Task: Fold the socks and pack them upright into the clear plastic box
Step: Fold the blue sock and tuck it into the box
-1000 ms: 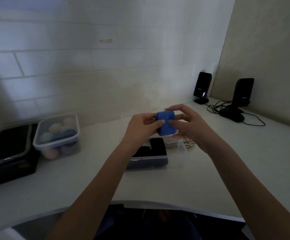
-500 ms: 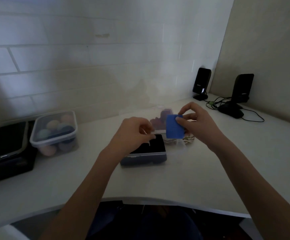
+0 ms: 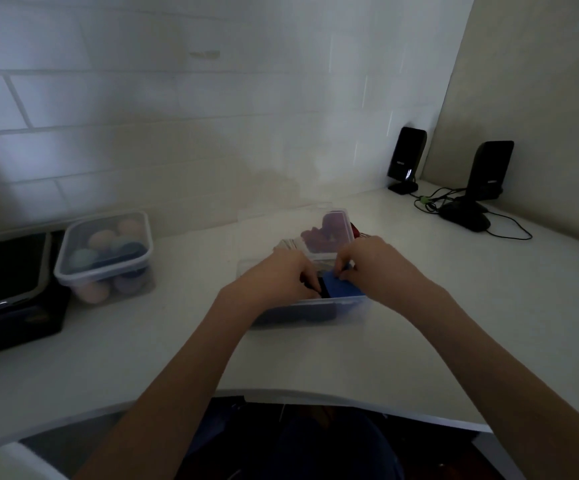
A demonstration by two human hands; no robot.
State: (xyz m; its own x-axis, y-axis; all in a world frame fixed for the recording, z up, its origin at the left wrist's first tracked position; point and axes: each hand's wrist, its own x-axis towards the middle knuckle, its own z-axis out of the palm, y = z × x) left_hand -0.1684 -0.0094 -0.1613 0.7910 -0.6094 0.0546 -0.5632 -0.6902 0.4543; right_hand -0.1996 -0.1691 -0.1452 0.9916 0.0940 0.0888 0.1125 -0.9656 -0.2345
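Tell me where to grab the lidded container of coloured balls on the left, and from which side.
Grip the lidded container across its two long side walls, just under the lid rim, coming from above. The flat lid leaves nothing on top to pinch. The dark box sits close by on its left, so a sideways approach from there looks cramped.

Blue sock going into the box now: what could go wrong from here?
1. The blue sock sits tilted at the box front; once the right hand lets go, it may flop or unfold.
2. The left hand presses the dark socks aside; they may spring back and close the gap.
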